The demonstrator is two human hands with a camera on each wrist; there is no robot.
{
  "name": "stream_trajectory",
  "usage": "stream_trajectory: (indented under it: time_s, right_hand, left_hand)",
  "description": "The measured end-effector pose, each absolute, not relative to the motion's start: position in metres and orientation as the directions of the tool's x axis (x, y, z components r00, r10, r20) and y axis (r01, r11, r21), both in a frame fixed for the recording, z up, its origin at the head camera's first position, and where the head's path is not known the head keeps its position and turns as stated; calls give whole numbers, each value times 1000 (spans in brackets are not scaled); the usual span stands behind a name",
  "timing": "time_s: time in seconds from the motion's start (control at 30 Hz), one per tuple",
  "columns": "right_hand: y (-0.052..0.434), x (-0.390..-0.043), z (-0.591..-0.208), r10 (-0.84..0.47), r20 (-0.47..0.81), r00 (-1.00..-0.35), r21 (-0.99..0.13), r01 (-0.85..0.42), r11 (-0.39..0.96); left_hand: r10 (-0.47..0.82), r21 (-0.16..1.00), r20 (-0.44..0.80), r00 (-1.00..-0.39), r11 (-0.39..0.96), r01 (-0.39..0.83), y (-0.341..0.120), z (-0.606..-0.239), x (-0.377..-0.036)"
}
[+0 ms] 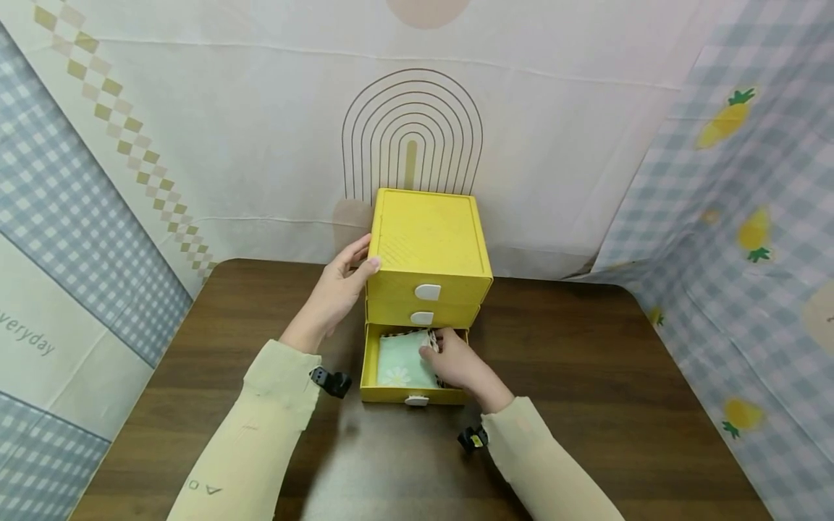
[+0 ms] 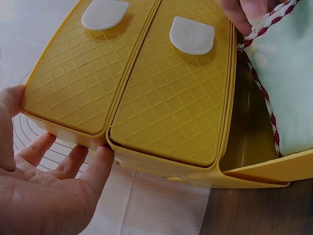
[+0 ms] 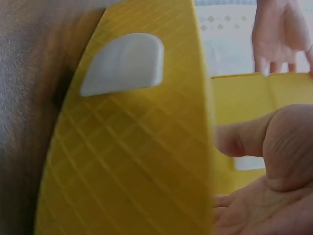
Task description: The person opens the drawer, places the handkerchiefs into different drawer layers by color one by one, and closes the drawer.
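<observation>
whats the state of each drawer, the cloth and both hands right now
top drawer of the yellow plastic drawer box: closed
middle drawer: closed
bottom drawer: pulled open
folded pale green cloth with daisy print: lying inside the bottom drawer
left hand: fingers straight, steadying the box's left side
right hand: on the cloth, grip unclear

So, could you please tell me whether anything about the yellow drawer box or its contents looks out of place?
Only slightly: the pale green folded cloth with a daisy print sits askew in the open bottom drawer of the yellow plastic drawer box, its red-trimmed edge riding up where the right hand touches it. The left hand rests against the box's side. Nothing looks spilled or damaged.
</observation>
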State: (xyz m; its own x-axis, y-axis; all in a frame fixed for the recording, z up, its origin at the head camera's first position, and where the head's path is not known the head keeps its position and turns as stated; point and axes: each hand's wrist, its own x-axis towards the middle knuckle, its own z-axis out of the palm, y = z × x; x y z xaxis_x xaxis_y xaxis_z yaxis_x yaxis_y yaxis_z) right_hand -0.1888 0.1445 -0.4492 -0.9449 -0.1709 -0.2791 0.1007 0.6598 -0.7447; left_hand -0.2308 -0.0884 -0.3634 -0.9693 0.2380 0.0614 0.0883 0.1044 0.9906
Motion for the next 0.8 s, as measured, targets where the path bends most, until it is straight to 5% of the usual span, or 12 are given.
stream_trajectory:
  time_s: [0.8]
  right_hand:
    - [143,-150,-426,-181,-144,-973,-812,11,584]
  left_hand:
    - [239,992,63,-969,91,87,-89,-364,-231]
